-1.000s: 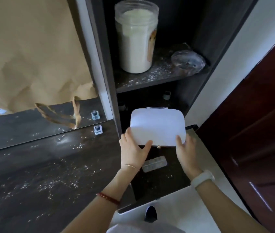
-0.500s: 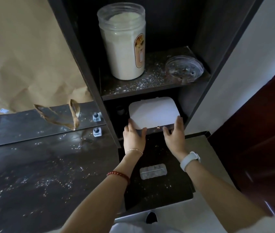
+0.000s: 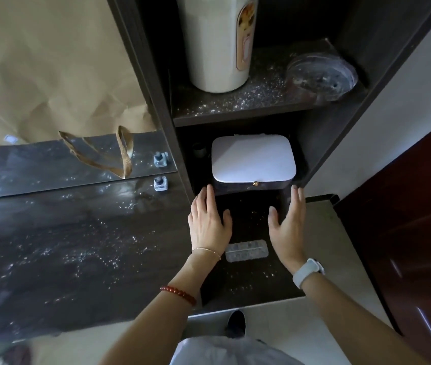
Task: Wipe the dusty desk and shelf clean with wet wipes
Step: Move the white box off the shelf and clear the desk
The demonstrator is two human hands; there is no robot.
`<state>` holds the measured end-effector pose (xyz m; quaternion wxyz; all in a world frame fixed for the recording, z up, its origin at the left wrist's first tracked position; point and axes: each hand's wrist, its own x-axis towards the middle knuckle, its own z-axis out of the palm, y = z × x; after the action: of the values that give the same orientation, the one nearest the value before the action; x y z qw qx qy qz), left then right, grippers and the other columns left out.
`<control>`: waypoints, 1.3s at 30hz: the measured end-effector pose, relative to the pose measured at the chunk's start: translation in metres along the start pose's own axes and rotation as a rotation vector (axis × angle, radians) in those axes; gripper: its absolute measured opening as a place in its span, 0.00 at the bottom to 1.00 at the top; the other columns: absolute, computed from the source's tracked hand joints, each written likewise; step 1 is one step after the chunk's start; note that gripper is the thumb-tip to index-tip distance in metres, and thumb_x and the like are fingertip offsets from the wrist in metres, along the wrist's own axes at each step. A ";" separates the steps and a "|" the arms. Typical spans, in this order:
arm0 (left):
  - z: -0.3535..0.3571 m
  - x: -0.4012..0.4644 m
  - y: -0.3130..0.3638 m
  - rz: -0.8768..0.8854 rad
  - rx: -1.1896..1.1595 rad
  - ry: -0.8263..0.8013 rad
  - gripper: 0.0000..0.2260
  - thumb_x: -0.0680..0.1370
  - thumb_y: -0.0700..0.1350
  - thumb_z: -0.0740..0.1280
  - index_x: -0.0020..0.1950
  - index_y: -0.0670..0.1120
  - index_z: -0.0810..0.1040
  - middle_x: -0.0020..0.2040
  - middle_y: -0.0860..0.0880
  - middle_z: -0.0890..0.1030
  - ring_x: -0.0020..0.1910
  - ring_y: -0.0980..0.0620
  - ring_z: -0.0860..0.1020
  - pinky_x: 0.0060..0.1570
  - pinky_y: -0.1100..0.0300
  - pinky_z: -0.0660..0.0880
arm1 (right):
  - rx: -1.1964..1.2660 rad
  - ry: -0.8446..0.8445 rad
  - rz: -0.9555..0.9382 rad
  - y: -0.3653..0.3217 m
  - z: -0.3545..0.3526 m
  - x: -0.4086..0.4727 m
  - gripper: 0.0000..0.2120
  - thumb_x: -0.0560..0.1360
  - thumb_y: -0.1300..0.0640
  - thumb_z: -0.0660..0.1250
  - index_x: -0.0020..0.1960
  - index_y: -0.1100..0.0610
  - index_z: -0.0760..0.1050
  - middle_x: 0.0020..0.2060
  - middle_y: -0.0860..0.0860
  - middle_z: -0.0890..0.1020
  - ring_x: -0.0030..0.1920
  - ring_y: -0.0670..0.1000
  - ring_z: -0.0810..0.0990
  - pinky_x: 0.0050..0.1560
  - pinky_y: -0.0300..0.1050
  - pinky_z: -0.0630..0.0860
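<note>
Both hands have let go of the white-lidded box (image 3: 253,158), which now sits pushed back in the lower shelf compartment; a second ago they were carrying it in. The left hand (image 3: 209,222) and right hand (image 3: 288,227) hover apart in front of it, fingers spread and holding nothing. The dark bench (image 3: 77,246) is speckled with white dust, as is the upper shelf (image 3: 235,106) under a tall white jar (image 3: 219,43) and a clear lid (image 3: 322,75). A clear blister pack (image 3: 246,250) lies between the wrists. No wet wipes show.
</note>
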<state>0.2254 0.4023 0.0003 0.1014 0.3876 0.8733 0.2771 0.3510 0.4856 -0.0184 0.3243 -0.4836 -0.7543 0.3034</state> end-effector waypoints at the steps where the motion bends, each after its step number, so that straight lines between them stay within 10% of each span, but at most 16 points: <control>1: 0.003 -0.005 -0.009 0.026 0.039 -0.006 0.28 0.76 0.46 0.61 0.73 0.42 0.55 0.72 0.42 0.61 0.72 0.43 0.58 0.67 0.46 0.62 | -0.017 -0.038 -0.003 0.011 0.006 -0.011 0.28 0.76 0.61 0.63 0.72 0.62 0.56 0.72 0.61 0.59 0.73 0.55 0.57 0.67 0.44 0.58; 8: 0.020 -0.008 -0.046 0.217 0.363 -0.010 0.34 0.68 0.46 0.69 0.71 0.42 0.59 0.71 0.41 0.65 0.70 0.41 0.64 0.61 0.47 0.69 | -0.427 -0.700 -0.070 0.099 0.055 -0.046 0.25 0.71 0.63 0.67 0.67 0.62 0.66 0.64 0.61 0.71 0.65 0.62 0.69 0.63 0.55 0.68; 13: 0.024 -0.007 -0.053 0.219 0.404 -0.003 0.34 0.69 0.46 0.67 0.72 0.41 0.57 0.73 0.43 0.61 0.72 0.45 0.60 0.63 0.47 0.67 | -0.847 -0.952 -0.201 0.120 0.080 -0.039 0.34 0.76 0.53 0.61 0.75 0.55 0.46 0.74 0.55 0.55 0.72 0.57 0.53 0.70 0.56 0.54; 21: 0.031 -0.005 -0.045 0.134 0.418 -0.020 0.38 0.67 0.47 0.70 0.72 0.43 0.56 0.73 0.42 0.62 0.71 0.45 0.55 0.64 0.45 0.66 | -0.841 -0.902 -0.283 0.119 0.088 -0.029 0.25 0.74 0.57 0.61 0.69 0.58 0.61 0.63 0.55 0.67 0.62 0.57 0.65 0.56 0.52 0.66; 28: 0.023 -0.016 -0.051 0.142 0.221 -0.014 0.30 0.72 0.45 0.62 0.72 0.45 0.56 0.72 0.41 0.63 0.72 0.45 0.53 0.67 0.49 0.58 | -0.332 -0.558 -0.079 0.088 0.034 -0.050 0.26 0.66 0.55 0.73 0.60 0.60 0.70 0.53 0.56 0.75 0.52 0.56 0.74 0.49 0.52 0.76; 39: -0.026 0.014 -0.116 -0.317 0.058 -0.080 0.27 0.73 0.43 0.64 0.71 0.43 0.59 0.71 0.42 0.61 0.67 0.41 0.60 0.62 0.44 0.62 | -0.172 -0.442 -0.199 -0.014 0.021 -0.045 0.28 0.68 0.53 0.72 0.64 0.58 0.67 0.56 0.54 0.71 0.54 0.50 0.73 0.51 0.43 0.75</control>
<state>0.1338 0.3385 -0.0428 0.1671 0.2583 0.9265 0.2167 0.3414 0.4356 -0.0296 0.1377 -0.3547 -0.8737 0.3030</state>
